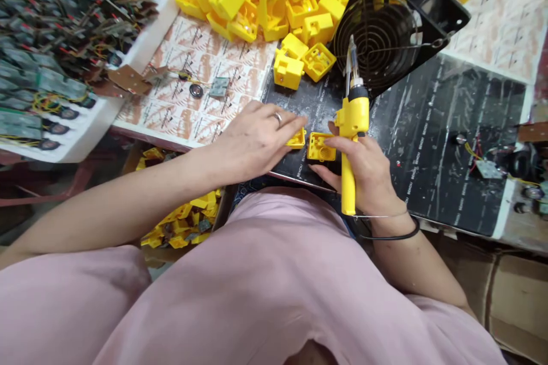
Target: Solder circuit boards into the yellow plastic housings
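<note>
In the head view, my left hand [261, 134] reaches over the front edge of the black work mat, its fingers closed over a small yellow casing half [296, 139]. My right hand [368, 168] grips a yellow soldering gun [349, 171], whose metal tip points up and away from me. The thumb and a fingertip of that same hand also touch a second yellow casing half [320, 148], which lies hollow side up beside the first. Just beyond are two more casings, a closed-looking yellow casing [287, 71] and an open yellow casing [319, 61].
A heap of yellow casings [269, 0] covers the back. The black fan [377, 40] stands tilted behind the soldering gun. White foam trays [81, 142] of circuit boards are at left. A loose board [219, 86] and speaker [196, 90] lie nearby. More wired parts [488, 168] sit right.
</note>
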Available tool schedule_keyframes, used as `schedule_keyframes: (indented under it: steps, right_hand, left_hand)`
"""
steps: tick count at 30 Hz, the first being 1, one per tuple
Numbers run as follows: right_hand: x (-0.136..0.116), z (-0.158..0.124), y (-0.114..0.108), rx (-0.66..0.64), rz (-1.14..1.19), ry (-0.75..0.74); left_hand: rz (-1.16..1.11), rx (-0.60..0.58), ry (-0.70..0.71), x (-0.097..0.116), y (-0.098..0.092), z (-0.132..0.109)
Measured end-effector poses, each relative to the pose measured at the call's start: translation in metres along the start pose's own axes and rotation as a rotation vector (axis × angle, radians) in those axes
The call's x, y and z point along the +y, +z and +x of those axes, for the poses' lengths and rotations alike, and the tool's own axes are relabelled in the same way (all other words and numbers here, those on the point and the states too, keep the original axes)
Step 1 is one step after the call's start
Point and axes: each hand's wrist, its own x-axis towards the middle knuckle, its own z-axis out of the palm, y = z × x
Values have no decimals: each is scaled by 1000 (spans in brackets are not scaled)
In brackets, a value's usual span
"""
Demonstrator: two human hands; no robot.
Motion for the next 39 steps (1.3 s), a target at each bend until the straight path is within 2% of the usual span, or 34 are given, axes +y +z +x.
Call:
schedule_keyframes:
  steps: [3, 6, 9, 12, 14, 17, 20, 23, 26, 28, 29, 32, 34, 36, 39]
  right_hand:
    - [0, 3, 5, 24, -50, 16]
    - [0, 8, 9, 5, 1, 4]
    - [2, 6, 2, -58, 147, -61]
    - [9, -2, -8, -128, 203, -77]
    - [13, -9, -11, -118, 156, -36]
    - [12, -13, -9, -69, 109, 24]
    - [7, -8, -4, -47, 140, 33]
    - [3, 0, -2, -113, 186, 3]
    - [4, 6, -3, -183, 172, -26]
    - [5, 8, -5, -166, 156, -27]
    - [5, 9, -4, -145, 150, -28]
    - [4, 13, 3, -78, 131, -57]
    - [1, 17, 13, -52, 111, -100]
    - [-2, 22, 23, -50, 104, -150]
    - [-3, 26, 28, -61, 123, -176]
  left_hand:
    - [-29, 58, 43, 0, 8, 2]
    - [-117, 100, 102, -10, 6, -7]
    - [-130, 132, 11, -34, -6, -28]
    - [-119, 76, -46, -57, -15, -54]
    - [-124, 36, -43, -65, -15, -65]
    - [-115, 13, -66, -62, -8, -68]
    - [12, -14, -217, -50, -3, -59]
    - [176, 1, -413, -35, -7, -49]
    - [205, -56, -497, -26, -20, -47]
    - [128, -107, -458, -29, -29, -53]
    - [73, -101, -392, -34, -32, -57]
    - [-77, -26, -60, -53, -30, -69]
    - [-111, -49, 65, -62, -22, -71]
    - [-98, -80, 19, -63, -10, -67]
    - [-43, 1, -100, -52, 5, -56]
